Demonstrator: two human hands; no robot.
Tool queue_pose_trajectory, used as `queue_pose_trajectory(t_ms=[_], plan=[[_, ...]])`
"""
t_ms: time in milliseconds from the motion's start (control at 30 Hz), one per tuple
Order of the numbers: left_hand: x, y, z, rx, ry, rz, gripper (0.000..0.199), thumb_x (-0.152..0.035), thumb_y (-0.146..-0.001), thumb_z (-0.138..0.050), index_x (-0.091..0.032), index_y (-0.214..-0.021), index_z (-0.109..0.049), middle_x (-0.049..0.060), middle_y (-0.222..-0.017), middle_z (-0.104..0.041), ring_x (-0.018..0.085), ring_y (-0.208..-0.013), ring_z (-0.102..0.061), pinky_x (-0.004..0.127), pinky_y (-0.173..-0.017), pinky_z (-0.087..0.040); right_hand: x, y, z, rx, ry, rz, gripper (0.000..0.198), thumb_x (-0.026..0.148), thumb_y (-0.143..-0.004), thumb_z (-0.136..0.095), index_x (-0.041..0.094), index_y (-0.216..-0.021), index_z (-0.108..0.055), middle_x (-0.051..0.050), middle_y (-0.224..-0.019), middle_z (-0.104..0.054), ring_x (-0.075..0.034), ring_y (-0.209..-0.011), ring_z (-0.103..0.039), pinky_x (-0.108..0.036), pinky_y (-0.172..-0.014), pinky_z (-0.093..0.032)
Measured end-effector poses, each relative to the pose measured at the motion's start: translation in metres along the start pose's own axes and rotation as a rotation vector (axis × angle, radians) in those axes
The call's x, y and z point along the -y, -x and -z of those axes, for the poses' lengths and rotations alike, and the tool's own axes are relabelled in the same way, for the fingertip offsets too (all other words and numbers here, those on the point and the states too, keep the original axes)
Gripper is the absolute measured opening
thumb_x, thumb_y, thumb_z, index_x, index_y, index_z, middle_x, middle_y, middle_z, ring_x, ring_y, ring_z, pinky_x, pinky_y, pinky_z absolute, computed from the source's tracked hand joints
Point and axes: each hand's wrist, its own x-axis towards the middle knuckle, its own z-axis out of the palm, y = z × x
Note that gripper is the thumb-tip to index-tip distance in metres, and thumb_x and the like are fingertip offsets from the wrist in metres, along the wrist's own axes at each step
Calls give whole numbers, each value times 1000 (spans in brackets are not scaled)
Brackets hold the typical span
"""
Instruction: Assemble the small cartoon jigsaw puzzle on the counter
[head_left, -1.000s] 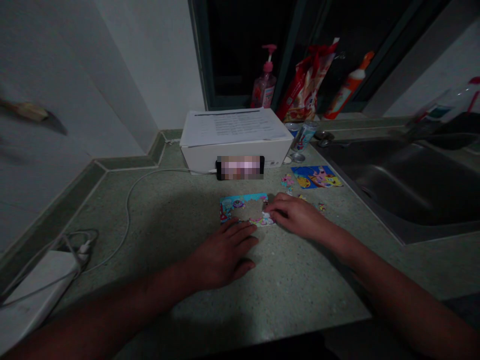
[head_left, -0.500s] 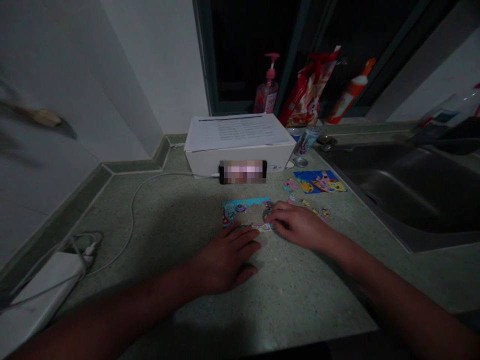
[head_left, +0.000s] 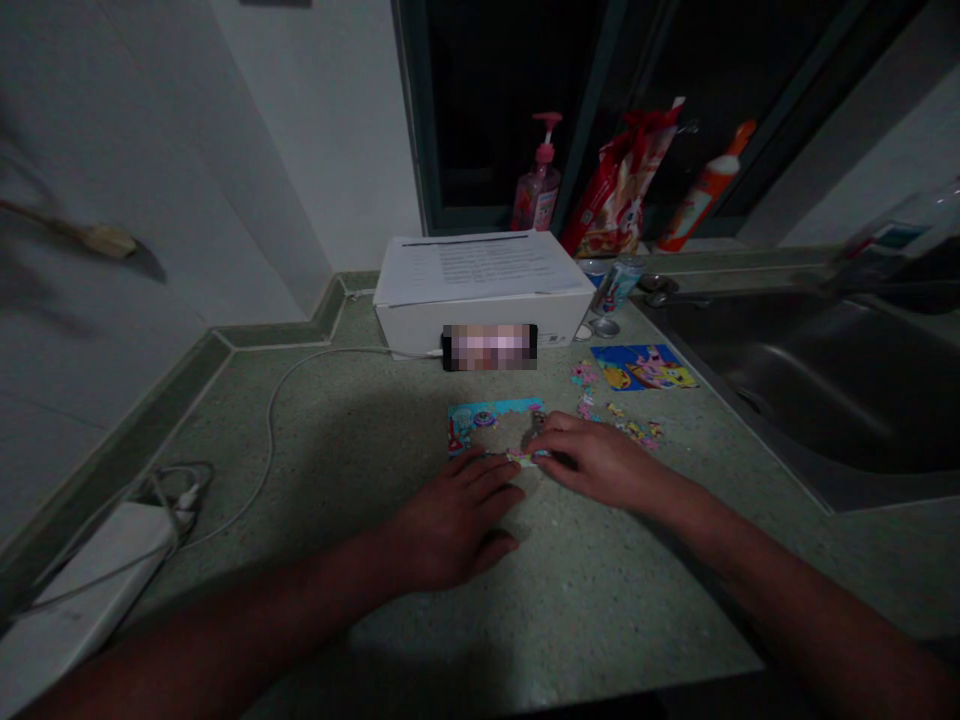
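1. The half-built puzzle (head_left: 491,425) lies flat on the speckled stone surface (head_left: 600,580), in front of the white box (head_left: 484,300).
2. The left hand (head_left: 450,515) rests flat beside it, fingers spread; the right hand (head_left: 592,460) presses its lower edge, fingers together.
3. A sideways push could likely pop the thin card pieces apart, and loose pieces (head_left: 630,425) may scatter towards the steel sink (head_left: 810,390).

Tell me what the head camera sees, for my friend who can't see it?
Two hands work on a half-done puzzle on a dim green counter: the left hand lies flat at its near edge, the right hand touches its right side. Loose pieces lie to the right, with a white box behind and a sink beyond.
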Motion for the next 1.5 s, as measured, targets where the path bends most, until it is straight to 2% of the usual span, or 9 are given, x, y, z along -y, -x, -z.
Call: queue_pose_trajectory(t_ms=[233, 500, 733, 867, 1033, 1233, 1500], plan=[[-2, -1, 3, -14, -22, 10, 42, -43, -107, -63, -20, -142, -63, 16, -157, -65, 34, -151, -58, 60, -132, -44, 4, 0, -2, -1, -7, 0, 29, 22, -105, -60, 33, -126, -78, -7, -117, -77, -26, -105, -76, -40, -89, -59], [-4, -2, 6, -8, 1, 30, 40, -38, -105, -64, -20, -141, -64, 16, -159, -64, 36, -150, -58, 62, -130, -46, 4, -1, -5, 29, 11, -5, 30, 25, -107, -58, 30, -131, -76, -8, -119, -75, -27, -107, -76, -42, -90, -60], [-6, -4, 8, 6, -6, 56, 40, -40, -103, -65, -22, -139, -66, 16, -155, -66, 37, -147, -60, 62, -129, -48, 7, -2, -7, 15, -5, -9, 29, 25, -104, -62, 33, -126, -78, -7, -118, -77, -28, -105, -76, -43, -87, -60], [-6, -4, 8, -8, -5, 80, 42, -37, -101, -66, -24, -140, -68, 14, -156, -66, 40, -147, -60, 67, -127, -49, 5, -3, -9, 11, 23, -11, 26, 26, -104, -63, 31, -125, -77, -7, -117, -76, -27, -104, -76, -40, -86, -59], [-5, -3, 6, 1, -16, 67, 43, -40, -102, -64, -20, -140, -68, 16, -155, -66, 39, -148, -59, 65, -130, -47, 6, -3, -9, 1, 17, -7, 26, 25, -104, -63, 32, -125, -77, -7, -121, -77, -28, -106, -76, -42, -87, -60], [-5, -4, 6, -14, -14, 98, 43, -41, -99, -64, -31, -142, -67, 10, -155, -67, 38, -147, -60, 65, -128, -49, 4, -2, -11, -5, 14, -4, 26, 25, -103, -64, 34, -124, -77, -7, -117, -77, -29, -104, -76, -43, -86, -60], [-5, -4, 6, -9, -19, 99, 44, -40, -99, -64, -30, -142, -67, 12, -154, -68, 38, -147, -59, 63, -129, -48, 7, -3, -11, 11, 31, -14, 25, 27, -105, -61, 32, -124, -77, -8, -118, -76, -28, -103, -75, -42, -86, -59]])
